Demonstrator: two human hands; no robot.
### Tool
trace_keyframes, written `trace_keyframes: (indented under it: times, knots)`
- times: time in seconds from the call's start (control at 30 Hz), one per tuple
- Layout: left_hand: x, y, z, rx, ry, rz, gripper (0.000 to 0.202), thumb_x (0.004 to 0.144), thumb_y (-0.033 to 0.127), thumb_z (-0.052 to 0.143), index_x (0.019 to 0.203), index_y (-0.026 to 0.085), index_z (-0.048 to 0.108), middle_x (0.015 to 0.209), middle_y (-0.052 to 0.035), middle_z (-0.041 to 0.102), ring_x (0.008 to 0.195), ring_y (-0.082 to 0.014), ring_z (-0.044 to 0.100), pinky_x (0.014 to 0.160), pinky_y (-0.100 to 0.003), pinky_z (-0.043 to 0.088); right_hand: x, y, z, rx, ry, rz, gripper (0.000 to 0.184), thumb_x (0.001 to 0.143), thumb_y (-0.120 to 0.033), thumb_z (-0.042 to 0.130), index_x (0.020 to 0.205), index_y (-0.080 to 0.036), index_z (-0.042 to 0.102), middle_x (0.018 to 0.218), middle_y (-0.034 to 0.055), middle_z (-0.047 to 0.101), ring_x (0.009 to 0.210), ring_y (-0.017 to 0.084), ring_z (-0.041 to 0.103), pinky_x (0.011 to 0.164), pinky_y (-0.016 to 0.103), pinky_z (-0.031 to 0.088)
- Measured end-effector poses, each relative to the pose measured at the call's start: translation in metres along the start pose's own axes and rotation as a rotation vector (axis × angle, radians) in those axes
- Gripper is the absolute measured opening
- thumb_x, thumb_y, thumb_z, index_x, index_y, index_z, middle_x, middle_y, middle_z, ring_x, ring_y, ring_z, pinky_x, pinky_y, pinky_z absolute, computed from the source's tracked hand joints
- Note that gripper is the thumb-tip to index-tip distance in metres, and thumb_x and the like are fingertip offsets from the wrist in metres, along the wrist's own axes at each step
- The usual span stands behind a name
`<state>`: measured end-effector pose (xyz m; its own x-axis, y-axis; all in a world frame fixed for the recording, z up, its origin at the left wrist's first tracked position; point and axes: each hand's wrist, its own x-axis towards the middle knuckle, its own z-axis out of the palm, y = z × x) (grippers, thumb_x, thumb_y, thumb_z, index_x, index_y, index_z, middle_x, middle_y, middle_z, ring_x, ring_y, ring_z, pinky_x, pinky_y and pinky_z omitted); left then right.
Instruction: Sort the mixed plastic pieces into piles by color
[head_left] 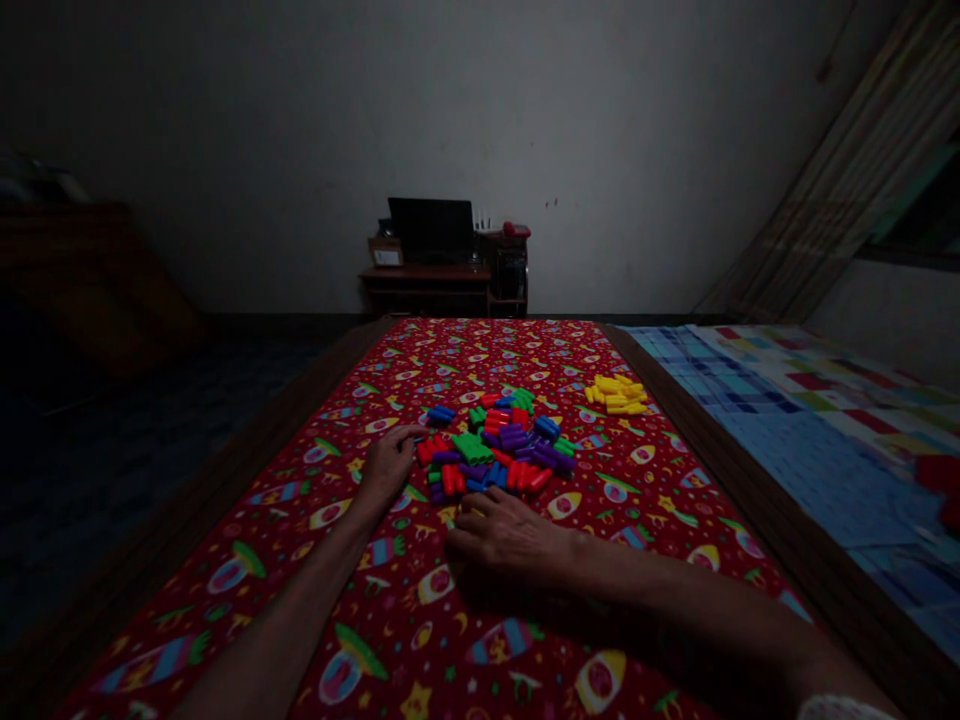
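A heap of small plastic interlocking toy blocks (487, 445) in red, green, blue, purple and yellow lies on a red rocket-print cloth (420, 610). My left hand (386, 462) rests palm-down at the heap's left side, its fingertips reaching close to a red block (425, 452). My right hand (502, 530) lies flat just below the heap, fingers spread, beside a small yellow block (450, 515). Neither hand visibly holds anything. A separate group of yellow blocks (615, 395) lies to the far right of the heap.
A wooden frame edge (750, 480) runs along the cloth's right side, beyond which lies a checkered blanket (795, 440) with red objects (937, 475) on it. A low desk (424, 275) with a dark monitor (431, 230) stands against the far wall.
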<state>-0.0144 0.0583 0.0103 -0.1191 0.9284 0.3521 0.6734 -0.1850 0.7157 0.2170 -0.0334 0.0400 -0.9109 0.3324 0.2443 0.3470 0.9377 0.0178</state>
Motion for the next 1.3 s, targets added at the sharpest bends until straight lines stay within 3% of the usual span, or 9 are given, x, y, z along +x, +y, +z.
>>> trace_keyframes:
  times: [0.2, 0.37, 0.5, 0.6, 0.77, 0.93, 1.03, 1.17, 1.3]
  knots:
    - [0.001, 0.000, -0.001, 0.001, 0.000, 0.020, 0.038, 0.076, 0.029, 0.039, 0.089, 0.019, 0.074, 0.102, -0.0060, 0.074, 0.097, -0.0225, 0.066, 0.087, -0.033, 0.052, -0.037, 0.043, -0.016, 0.323, 0.345, 0.174, 0.021, 0.091, -0.017, 0.052, 0.105, -0.019, 0.067, 0.094, 0.0065, 0.072, 0.089, 0.016, 0.064, 0.076, 0.026, 0.050]
    - [0.002, -0.003, -0.002, 0.007, 0.010, 0.038, 0.035, 0.076, 0.029, 0.041, 0.085, 0.022, 0.074, 0.101, -0.0042, 0.074, 0.096, -0.0222, 0.067, 0.086, -0.031, 0.052, -0.097, 0.142, -0.047, 0.298, 0.733, 0.790, 0.026, 0.083, -0.024, 0.056, 0.101, -0.020, 0.074, 0.091, 0.0068, 0.076, 0.080, 0.020, 0.071, 0.071, 0.031, 0.056]
    - [0.003, -0.002, -0.003, 0.014, 0.003, 0.032, 0.034, 0.076, 0.030, 0.042, 0.084, 0.023, 0.075, 0.101, -0.0040, 0.074, 0.094, -0.0225, 0.067, 0.084, -0.031, 0.053, -0.128, 0.208, -0.059, 0.149, 0.735, 1.071, 0.028, 0.076, -0.020, 0.056, 0.096, -0.016, 0.076, 0.090, 0.0100, 0.076, 0.081, 0.025, 0.072, 0.074, 0.037, 0.057]
    - [0.003, -0.002, -0.003, 0.024, 0.001, 0.012, 0.035, 0.076, 0.030, 0.041, 0.084, 0.022, 0.075, 0.102, -0.0045, 0.074, 0.093, -0.0227, 0.067, 0.084, -0.032, 0.053, -0.128, 0.223, -0.062, 0.024, 0.644, 1.137, 0.029, 0.075, -0.016, 0.058, 0.098, -0.015, 0.076, 0.096, 0.0128, 0.075, 0.089, 0.028, 0.071, 0.083, 0.040, 0.055]
    - [0.003, -0.003, -0.002, 0.020, 0.006, 0.035, 0.036, 0.075, 0.029, 0.041, 0.085, 0.022, 0.075, 0.099, -0.0040, 0.075, 0.094, -0.0220, 0.067, 0.084, -0.031, 0.053, -0.092, 0.173, -0.054, 0.122, 0.657, 0.888, 0.029, 0.082, -0.015, 0.051, 0.099, -0.019, 0.074, 0.090, 0.0074, 0.076, 0.083, 0.022, 0.071, 0.077, 0.035, 0.055]
    - [0.001, -0.001, -0.002, 0.012, 0.003, 0.027, 0.037, 0.076, 0.029, 0.040, 0.088, 0.020, 0.074, 0.101, -0.0049, 0.074, 0.097, -0.0220, 0.066, 0.086, -0.032, 0.052, -0.044, 0.077, -0.027, 0.337, 0.241, 0.326, 0.019, 0.089, -0.017, 0.053, 0.098, -0.019, 0.070, 0.091, 0.0056, 0.073, 0.079, 0.015, 0.066, 0.069, 0.024, 0.049]
    - [0.000, 0.000, -0.001, 0.014, -0.007, 0.017, 0.039, 0.076, 0.029, 0.039, 0.091, 0.019, 0.074, 0.103, -0.0059, 0.074, 0.098, -0.0221, 0.066, 0.088, -0.032, 0.051, -0.024, 0.043, -0.013, 0.141, 0.090, 0.278, 0.014, 0.092, -0.022, 0.054, 0.090, -0.018, 0.068, 0.090, 0.0076, 0.069, 0.085, 0.018, 0.061, 0.074, 0.030, 0.046]
    - [0.000, 0.000, 0.000, 0.013, -0.010, 0.009, 0.040, 0.077, 0.031, 0.038, 0.091, 0.018, 0.073, 0.103, -0.0073, 0.073, 0.097, -0.0227, 0.066, 0.087, -0.033, 0.051, -0.009, 0.019, 0.000, -0.075, 0.086, 0.298, 0.022, 0.093, -0.035, 0.054, 0.101, -0.017, 0.064, 0.098, 0.0120, 0.064, 0.101, 0.027, 0.053, 0.091, 0.047, 0.042]
    - [0.000, 0.002, -0.002, 0.042, -0.009, 0.023, 0.039, 0.075, 0.029, 0.039, 0.089, 0.020, 0.074, 0.101, -0.0069, 0.074, 0.093, -0.0231, 0.067, 0.083, -0.032, 0.052, -0.004, -0.002, 0.013, -0.178, 0.106, 0.246, 0.031, 0.092, -0.021, 0.050, 0.121, -0.011, 0.053, 0.116, 0.0194, 0.058, 0.114, 0.031, 0.047, 0.097, 0.054, 0.039]
